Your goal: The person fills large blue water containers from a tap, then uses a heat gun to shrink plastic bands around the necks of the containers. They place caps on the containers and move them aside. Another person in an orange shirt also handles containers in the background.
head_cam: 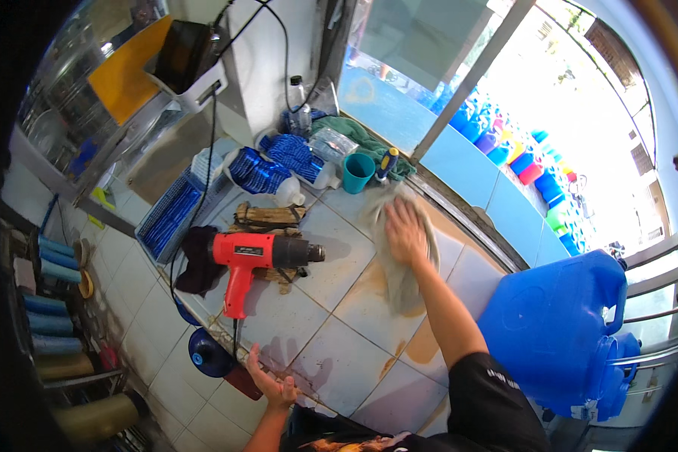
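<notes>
My right hand holds a damp grey cloth pressed against the white tiled counter, close to the window track. Brown, muddy-looking smears show on the tiles around the cloth. My left hand hovers by the counter's near-left edge, fingers apart and holding nothing. Between that hand and the back of the counter lies a red heat gun with a black barrel. It rests across a tied bundle of wood pieces, beside a dark cloth.
Bottles with blue wrapping, a teal cup, a screwdriver and a green cloth line the back. A blue plastic basket is at left, with a hanging black cable. Blue jerrycans stand at right.
</notes>
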Tool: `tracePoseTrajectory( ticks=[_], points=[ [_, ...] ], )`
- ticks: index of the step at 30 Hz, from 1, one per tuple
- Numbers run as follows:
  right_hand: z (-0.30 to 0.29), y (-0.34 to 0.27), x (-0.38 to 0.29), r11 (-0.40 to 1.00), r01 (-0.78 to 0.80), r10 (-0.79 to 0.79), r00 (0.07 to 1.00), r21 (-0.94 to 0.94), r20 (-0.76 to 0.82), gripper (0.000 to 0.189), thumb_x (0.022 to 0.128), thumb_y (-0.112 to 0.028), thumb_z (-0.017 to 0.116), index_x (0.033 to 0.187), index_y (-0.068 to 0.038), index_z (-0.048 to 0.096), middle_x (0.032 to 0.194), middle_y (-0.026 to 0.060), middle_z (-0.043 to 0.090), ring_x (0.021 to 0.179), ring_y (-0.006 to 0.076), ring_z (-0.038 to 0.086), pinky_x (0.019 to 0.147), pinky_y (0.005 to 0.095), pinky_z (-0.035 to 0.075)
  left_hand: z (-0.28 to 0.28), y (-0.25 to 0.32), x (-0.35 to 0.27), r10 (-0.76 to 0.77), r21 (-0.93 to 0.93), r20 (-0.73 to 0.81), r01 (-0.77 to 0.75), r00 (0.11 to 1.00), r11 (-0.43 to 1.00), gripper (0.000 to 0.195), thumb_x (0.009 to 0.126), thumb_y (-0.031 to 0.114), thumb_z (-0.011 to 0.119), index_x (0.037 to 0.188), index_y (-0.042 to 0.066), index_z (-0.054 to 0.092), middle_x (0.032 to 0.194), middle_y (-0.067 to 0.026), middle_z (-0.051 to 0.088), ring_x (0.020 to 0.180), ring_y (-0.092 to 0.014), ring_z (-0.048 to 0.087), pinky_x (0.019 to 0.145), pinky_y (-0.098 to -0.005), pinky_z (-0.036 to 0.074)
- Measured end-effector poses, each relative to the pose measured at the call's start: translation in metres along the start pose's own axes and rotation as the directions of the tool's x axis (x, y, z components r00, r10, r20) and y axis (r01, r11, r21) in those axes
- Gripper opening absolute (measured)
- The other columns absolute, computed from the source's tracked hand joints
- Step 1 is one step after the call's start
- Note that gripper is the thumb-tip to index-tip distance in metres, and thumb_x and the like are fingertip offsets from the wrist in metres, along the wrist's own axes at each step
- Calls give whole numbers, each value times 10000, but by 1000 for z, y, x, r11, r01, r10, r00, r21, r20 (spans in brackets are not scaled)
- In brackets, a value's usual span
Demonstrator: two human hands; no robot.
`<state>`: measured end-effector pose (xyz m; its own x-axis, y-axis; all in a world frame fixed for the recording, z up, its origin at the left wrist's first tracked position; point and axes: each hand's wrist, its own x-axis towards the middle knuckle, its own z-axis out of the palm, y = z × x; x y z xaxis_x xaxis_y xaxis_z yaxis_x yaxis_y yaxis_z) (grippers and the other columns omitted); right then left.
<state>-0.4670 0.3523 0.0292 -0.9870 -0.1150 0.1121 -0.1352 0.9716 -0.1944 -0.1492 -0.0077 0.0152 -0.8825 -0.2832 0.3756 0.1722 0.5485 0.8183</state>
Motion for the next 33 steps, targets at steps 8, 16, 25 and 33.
tracePoseTrajectory(
  ticks=[8,16,25,33],
  points=[
    [-16,148,-25,919,-393,394,913,32,-105,547,1070,-416,331,1580,-223,383,1661,77,315,1538,327,246,1247,494,170,-1,10,9,-35,92,43,31,998,995,948,934,650,485,1476,-109,319,1436,-316,444,1279,-449,451,1094,-544,335],
    [32,-34,-163,816,-458,366,881,-353,-299,586,1020,-359,473,1515,-46,444,1612,206,358,1504,434,272,1174,625,225,0,7,6,25,81,16,-27,1000,996,954,964,679,414,1493,-108,313,1438,-298,459,1300,-452,443,1115,-540,319],
    [-3,-136,-290,973,20,-8,999,231,-53,554,985,-285,527,1512,-129,459,1598,207,363,1486,410,310,1205,580,236,2,7,2,70,82,-23,-68,997,994,873,1022,624,372,1513,-96,323,1498,-297,432,1382,-439,422,1157,-509,294],
    [-12,-33,-295,788,-611,615,780,75,-114,608,1049,-432,401,1578,-134,369,1694,131,199,1558,354,158,1254,548,80,5,-13,-1,81,174,-4,-79,997,982,813,1034,587,408,1515,-66,344,1506,-275,439,1398,-424,416,1164,-503,293]
  ],
)
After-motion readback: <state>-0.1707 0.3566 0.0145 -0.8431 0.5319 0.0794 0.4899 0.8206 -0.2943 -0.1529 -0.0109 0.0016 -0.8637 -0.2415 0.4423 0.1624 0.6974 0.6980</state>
